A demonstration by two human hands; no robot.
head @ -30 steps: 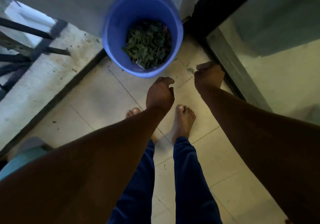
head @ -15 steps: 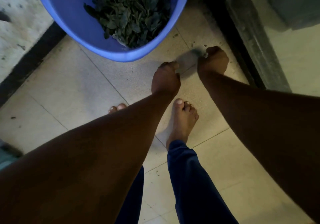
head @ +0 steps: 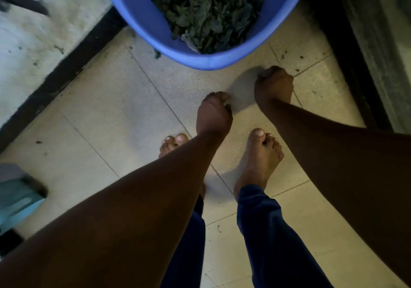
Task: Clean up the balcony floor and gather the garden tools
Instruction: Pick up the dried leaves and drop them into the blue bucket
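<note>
Down low over the floor (head: 124, 114) we went, and both arms reached toward the tiles in front of a pair of bare feet. The left hand (head: 214, 115) hung just above the pale tile, its fingers (head: 219, 96) curled under into a loose fist; nothing showed between them, though the underside was hidden, so whether anything was tucked inside could not be told. The right hand (head: 274, 85) was further forward, knuckles up, fingers (head: 265, 74) bunched tight at the tips and down at the tile beside a grout line, casting a dark shadow to its left; whether it pinched a scrap there was too small and shaded to tell. Just ahead of both hands sat the blue bucket (head: 142, 23), its near rim close to the right hand but not touching it, and it was piled with dark green leaves (head: 209, 9). A single stray leaf scrap (head: 157, 54) lay on the tile at the bucket's left edge, and small dark specks dotted the tiles near the right hand. To the left ran a stained concrete ledge (head: 40, 43) with a black strip along its foot.
</note>
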